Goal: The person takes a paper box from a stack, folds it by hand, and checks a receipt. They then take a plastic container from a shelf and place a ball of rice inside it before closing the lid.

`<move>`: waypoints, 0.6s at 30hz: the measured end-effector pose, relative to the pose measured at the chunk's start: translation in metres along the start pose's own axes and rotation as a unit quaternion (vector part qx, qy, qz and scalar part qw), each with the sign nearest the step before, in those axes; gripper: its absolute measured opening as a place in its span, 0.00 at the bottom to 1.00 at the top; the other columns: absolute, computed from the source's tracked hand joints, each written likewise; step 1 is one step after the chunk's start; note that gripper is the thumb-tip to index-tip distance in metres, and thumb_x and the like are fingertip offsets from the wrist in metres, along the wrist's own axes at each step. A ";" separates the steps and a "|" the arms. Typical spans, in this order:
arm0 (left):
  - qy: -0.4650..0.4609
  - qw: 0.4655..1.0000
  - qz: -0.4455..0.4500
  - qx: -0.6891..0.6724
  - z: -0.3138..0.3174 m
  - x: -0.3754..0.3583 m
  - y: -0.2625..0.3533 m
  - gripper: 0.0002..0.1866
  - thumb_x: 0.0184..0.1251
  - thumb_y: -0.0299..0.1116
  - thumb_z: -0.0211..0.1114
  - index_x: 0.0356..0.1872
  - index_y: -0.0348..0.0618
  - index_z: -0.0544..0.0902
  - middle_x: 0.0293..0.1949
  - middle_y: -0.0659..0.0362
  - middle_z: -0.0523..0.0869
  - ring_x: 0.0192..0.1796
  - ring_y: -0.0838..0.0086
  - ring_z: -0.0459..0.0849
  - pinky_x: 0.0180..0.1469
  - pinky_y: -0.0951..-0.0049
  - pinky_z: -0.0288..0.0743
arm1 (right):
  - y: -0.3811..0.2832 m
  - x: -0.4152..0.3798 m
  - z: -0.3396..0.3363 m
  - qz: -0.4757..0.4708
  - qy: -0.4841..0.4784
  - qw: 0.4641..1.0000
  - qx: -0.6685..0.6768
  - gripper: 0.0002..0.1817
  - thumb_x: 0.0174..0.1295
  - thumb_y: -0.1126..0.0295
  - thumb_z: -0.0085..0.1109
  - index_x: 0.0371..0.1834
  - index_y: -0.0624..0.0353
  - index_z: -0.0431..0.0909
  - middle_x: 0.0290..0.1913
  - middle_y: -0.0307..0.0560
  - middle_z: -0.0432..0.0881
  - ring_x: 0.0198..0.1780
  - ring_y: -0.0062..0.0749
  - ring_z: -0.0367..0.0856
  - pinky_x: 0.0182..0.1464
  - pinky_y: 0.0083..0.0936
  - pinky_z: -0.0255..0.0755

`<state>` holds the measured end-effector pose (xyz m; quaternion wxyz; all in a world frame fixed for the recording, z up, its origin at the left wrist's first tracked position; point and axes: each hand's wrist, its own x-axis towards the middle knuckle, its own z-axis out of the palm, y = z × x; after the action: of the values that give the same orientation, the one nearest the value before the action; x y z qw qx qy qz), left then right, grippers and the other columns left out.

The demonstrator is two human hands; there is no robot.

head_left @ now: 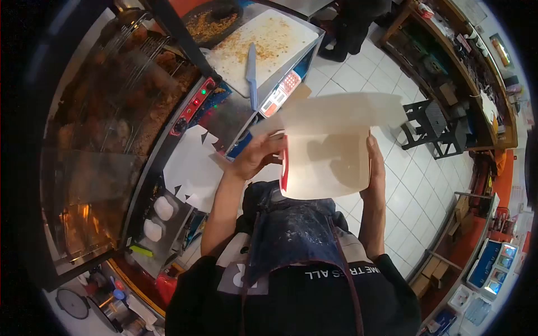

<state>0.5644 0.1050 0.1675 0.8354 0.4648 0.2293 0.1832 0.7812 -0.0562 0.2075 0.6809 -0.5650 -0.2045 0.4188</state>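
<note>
An open cardboard box [328, 165], pale inside with a strip of red on its left side, is held in front of my body with its lid raised on the far side. My left hand [259, 154] grips the box's left wall, fingers bent round its edge. At the right wall, my right hand [375, 162] holds the box with fingers along the outside; some of them are hidden behind it. Nothing shows inside the box except shadows. A knife [252, 75] with a blue-grey handle lies on the stained white cutting board [232, 70] beyond my left hand.
A glass-fronted heated cabinet [106, 129] with browned food stands at left. Flattened white card [193, 168] and two white bundles [163, 208] lie on the counter beside it. Black stools [428, 120] stand on the tiled floor at right. A person in dark clothes [356, 25] is at the top.
</note>
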 end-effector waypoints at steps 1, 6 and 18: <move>0.011 0.998 0.017 -0.059 -0.004 -0.003 -0.004 0.28 0.68 0.44 0.66 0.64 0.39 0.74 0.47 0.62 0.84 0.48 0.80 0.84 0.49 0.75 0.81 | -0.012 -0.004 0.008 -0.048 0.041 0.994 -0.084 0.31 0.73 0.51 0.49 0.72 0.60 0.65 0.62 0.49 0.75 0.60 0.33 0.74 0.60 0.29 0.70; 0.121 0.980 0.105 -0.121 -0.002 -0.020 -0.012 0.24 0.71 0.46 0.58 0.60 0.41 0.75 0.54 0.59 0.82 0.56 0.73 0.83 0.54 0.69 0.81 | -0.026 -0.024 0.020 -0.293 0.132 0.876 -0.359 0.18 0.60 0.74 0.66 0.54 0.60 0.78 0.52 0.49 0.79 0.45 0.30 0.78 0.47 0.28 0.72; 0.187 0.955 0.207 -0.101 0.009 -0.015 -0.016 0.08 0.74 0.38 0.59 0.41 0.45 0.75 0.37 0.68 0.75 0.40 0.86 0.71 0.38 0.80 0.64 | -0.005 -0.013 0.094 -0.313 -0.148 0.826 -0.444 0.10 0.59 0.66 0.68 0.43 0.55 0.85 0.34 0.45 0.82 0.36 0.41 0.80 0.38 0.35 0.76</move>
<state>0.5589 0.0829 0.1615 0.7640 0.3727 0.2602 0.4580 0.7047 -0.0102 0.2412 0.4129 -0.6428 -0.6329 0.1257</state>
